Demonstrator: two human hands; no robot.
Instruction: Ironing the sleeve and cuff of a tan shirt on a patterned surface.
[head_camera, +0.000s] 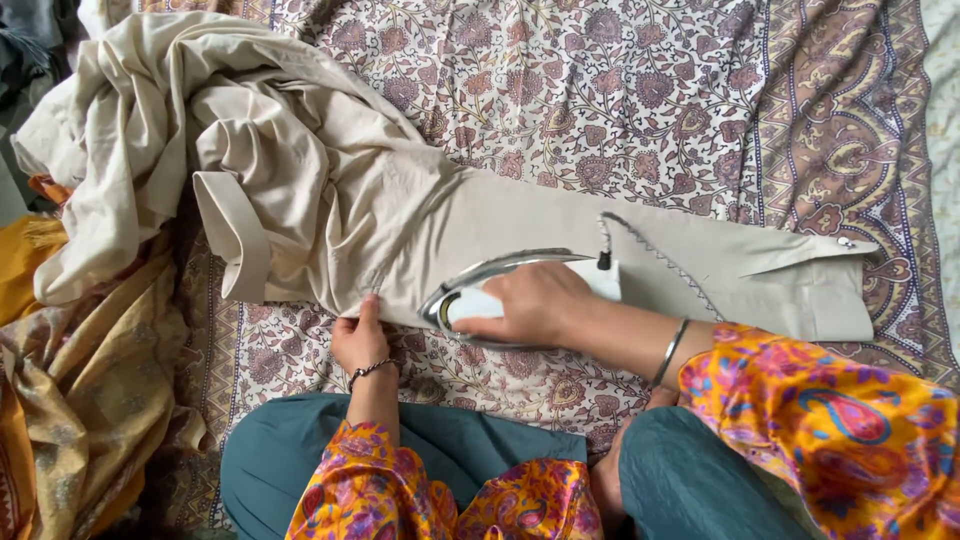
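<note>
A beige shirt (300, 190) lies on a patterned sheet (600, 90), one sleeve (700, 270) stretched flat to the right with its cuff (840, 290) at the end. My right hand (530, 305) grips the handle of a white and silver electric iron (480, 290) resting on the sleeve near the shoulder. Its braided cord (660, 258) runs across the sleeve. My left hand (358, 338) pinches the shirt's lower edge just left of the iron.
The rest of the shirt is bunched up at the upper left. A yellow and gold cloth (80, 380) lies heaped at the left. My knees in teal trousers (290, 450) sit at the sheet's near edge.
</note>
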